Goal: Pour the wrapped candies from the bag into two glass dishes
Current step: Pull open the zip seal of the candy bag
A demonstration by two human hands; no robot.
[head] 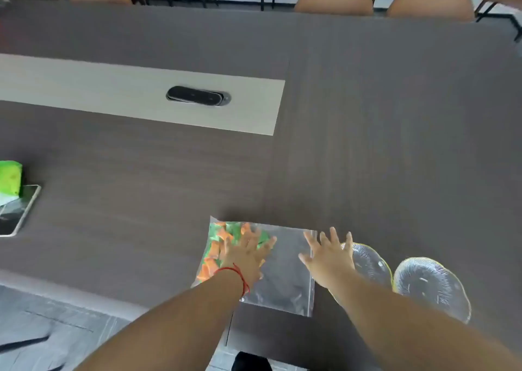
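Note:
A clear zip bag (282, 280) lies flat near the table's front edge. Orange and green wrapped candies (223, 238) are bunched in its left part. My left hand (248, 255), fingers spread, rests on the candies and the bag. My right hand (329, 255), also spread, hovers over the bag's right edge, where the zip strip runs. Two empty ribbed glass dishes sit to the right: the nearer dish (370, 263) is partly hidden by my right hand, the other dish (435, 286) lies further right. Neither hand grips anything.
A phone (19, 212) and a green packet (10, 177) lie at the table's left edge. A black oval cable hatch (197, 96) sits in the pale centre strip. Brown chairs (429, 0) line the far side. The table's front edge (84, 294) runs just below the bag.

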